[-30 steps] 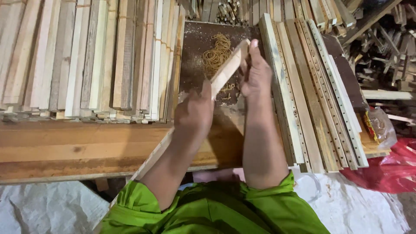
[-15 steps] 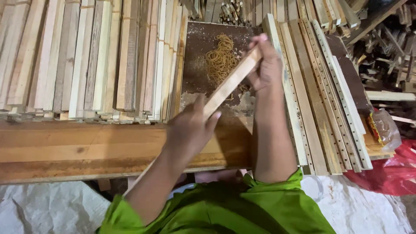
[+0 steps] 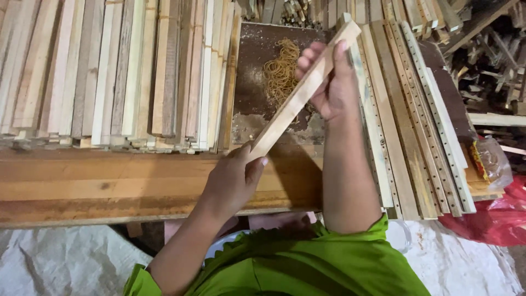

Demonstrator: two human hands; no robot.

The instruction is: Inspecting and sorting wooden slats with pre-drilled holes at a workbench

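While both forearms reach forward from green sleeves, the scene reads as follows.

Left hand: the left hand sits low over the plank edge, wrist bent, fingers curled together round the near end of the wooden slat, thumb tip showing against it.

Right hand: the right hand is raised further out, palm turned inward, fingers folded over the slat's upper stretch and thumb pressed along its far side, so the grip is clamped.

Wooden slat: a long, flat, pale strip with square edges and a smooth sawn face; it runs diagonally from the left hand up to the right, its far tip poking past the right hand's fingers, held in the air above the dark board.

Dark board: a brown panel, dusty and speckled with sawdust, lying between the stacks.

Rubber bands: a loose tangle of thin tan loops on the dark board, just beside the right hand.

Left stack: many rough slats laid side by side, pale to grey-brown, ends uneven.

Right strips: pale long strips with rows of small holes, angled away.

Front plank: a wide orange-brown plank, worn along its edge.

Red bag: crumpled red plastic at lower right.
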